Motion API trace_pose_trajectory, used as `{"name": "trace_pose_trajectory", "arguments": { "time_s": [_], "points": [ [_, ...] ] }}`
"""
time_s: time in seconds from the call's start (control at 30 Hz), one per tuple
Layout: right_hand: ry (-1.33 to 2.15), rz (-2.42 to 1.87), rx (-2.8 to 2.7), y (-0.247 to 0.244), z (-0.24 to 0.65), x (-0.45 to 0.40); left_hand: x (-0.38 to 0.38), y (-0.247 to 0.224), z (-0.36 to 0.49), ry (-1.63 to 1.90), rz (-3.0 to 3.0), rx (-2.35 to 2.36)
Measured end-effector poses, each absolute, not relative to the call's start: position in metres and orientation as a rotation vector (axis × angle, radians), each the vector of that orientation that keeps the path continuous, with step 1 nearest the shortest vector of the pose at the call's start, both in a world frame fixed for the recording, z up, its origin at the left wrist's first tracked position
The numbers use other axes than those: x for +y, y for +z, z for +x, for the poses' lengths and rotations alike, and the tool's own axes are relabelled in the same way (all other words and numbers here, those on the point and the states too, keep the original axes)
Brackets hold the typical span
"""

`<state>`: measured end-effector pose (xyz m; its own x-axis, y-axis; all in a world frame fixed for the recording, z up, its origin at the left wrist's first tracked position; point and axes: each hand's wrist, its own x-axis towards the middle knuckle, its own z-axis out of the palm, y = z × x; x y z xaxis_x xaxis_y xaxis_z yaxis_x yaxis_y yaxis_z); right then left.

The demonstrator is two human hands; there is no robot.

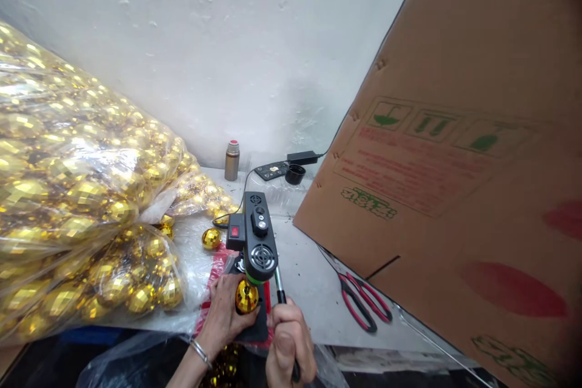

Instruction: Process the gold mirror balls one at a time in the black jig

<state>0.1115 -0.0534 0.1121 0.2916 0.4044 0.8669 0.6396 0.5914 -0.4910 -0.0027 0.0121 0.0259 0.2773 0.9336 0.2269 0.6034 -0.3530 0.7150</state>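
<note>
My left hand [224, 309], with a silver bangle at the wrist, has its fingers closed around a shiny gold faceted ball [247, 296]. The ball sits just in front of the head of a black bench machine [260, 236], which has round vents, a knob and a side box with a red switch [234, 231]. My right hand [291, 342] is wrapped round the black grip of the machine's metal lever [279, 282]. Whether the ball touches the machine's head I cannot tell. A single gold ball [211, 239] lies left of the machine.
Clear plastic bags [86, 194] of gold balls fill the left side. A large cardboard box [436, 182] leans in from the right, with red-handled scissors [364, 303] beside it. A steel flask [232, 160], a black cup [295, 174] and a power adapter [303, 157] stand near the wall.
</note>
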Motion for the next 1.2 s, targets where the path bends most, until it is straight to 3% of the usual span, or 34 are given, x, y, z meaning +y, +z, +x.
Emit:
{"name": "trace_pose_trajectory", "arguments": {
  "time_s": [0.63, 0.97, 1.07, 1.2],
  "points": [
    [-0.118, -0.971, -1.347, 0.104, 0.112, -0.051, 0.018, 0.022, -0.005, 0.887, 2.135, 1.419],
    [-0.260, -0.963, -1.501, 0.080, 0.117, -0.047, 0.021, 0.011, -0.006, 0.942, 2.151, 1.418],
    [-0.250, -0.929, -1.551, 0.098, 0.119, -0.049, 0.023, 0.015, -0.005, 0.932, 2.144, 1.421],
    [-0.062, -0.975, -1.424, 0.160, 0.117, -0.050, 0.018, 0.018, -0.006, 0.905, 2.127, 1.404]
  ]
}}
